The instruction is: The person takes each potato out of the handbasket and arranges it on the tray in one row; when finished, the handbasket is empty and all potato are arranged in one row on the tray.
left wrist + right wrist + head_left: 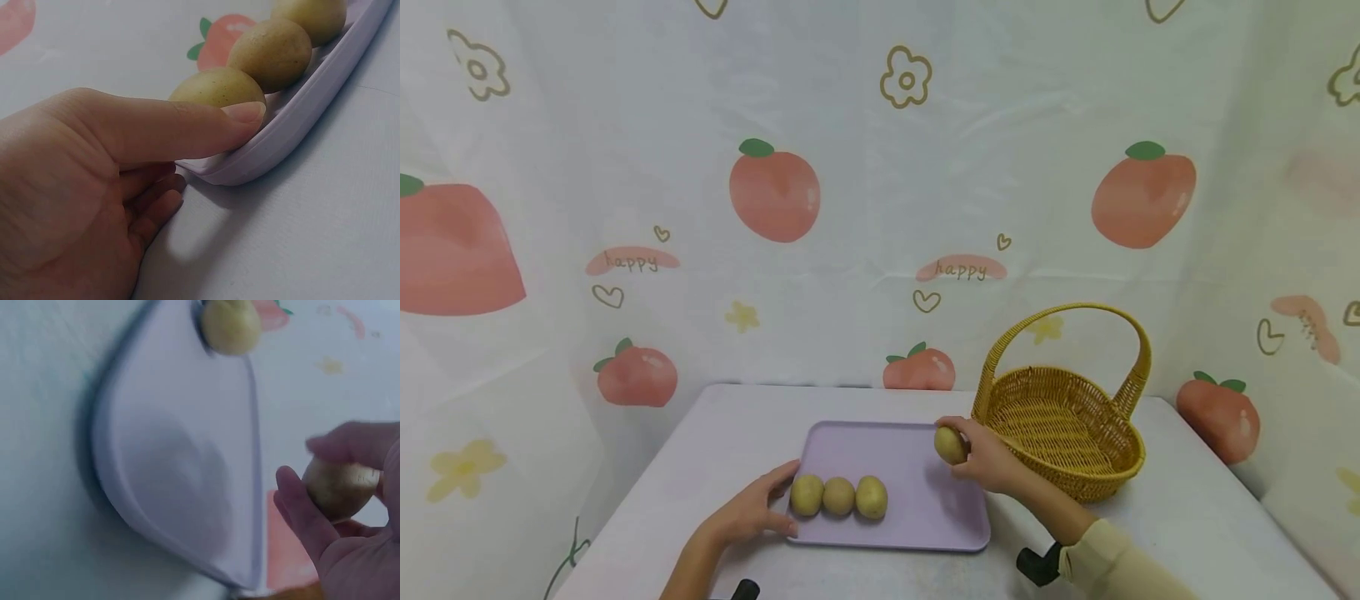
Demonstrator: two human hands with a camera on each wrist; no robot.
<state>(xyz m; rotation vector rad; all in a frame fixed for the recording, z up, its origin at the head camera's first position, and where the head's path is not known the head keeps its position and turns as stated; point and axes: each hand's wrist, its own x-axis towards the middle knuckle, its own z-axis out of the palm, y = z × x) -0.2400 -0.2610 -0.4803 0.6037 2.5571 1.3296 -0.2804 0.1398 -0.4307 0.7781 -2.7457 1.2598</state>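
Three potatoes [838, 497] sit side by side along the left part of a lilac tray [925, 521]. My left hand [752, 508] holds the tray at its left edge; in the left wrist view the thumb [187, 128] lies over the rim beside the nearest potato [219, 87], with the other fingers lower, partly hidden. A fourth potato [951, 446] is gripped between the thumb and fingers of my right hand [988, 458], raised above the tray's far right corner. The right wrist view shows this held potato [340, 487] away from the tray surface.
A yellow wicker basket [1060, 425] with a tall arched handle stands right of the tray, just beyond my right hand. The white table [745, 417] meets a printed curtain [850, 317] at the back and sides.
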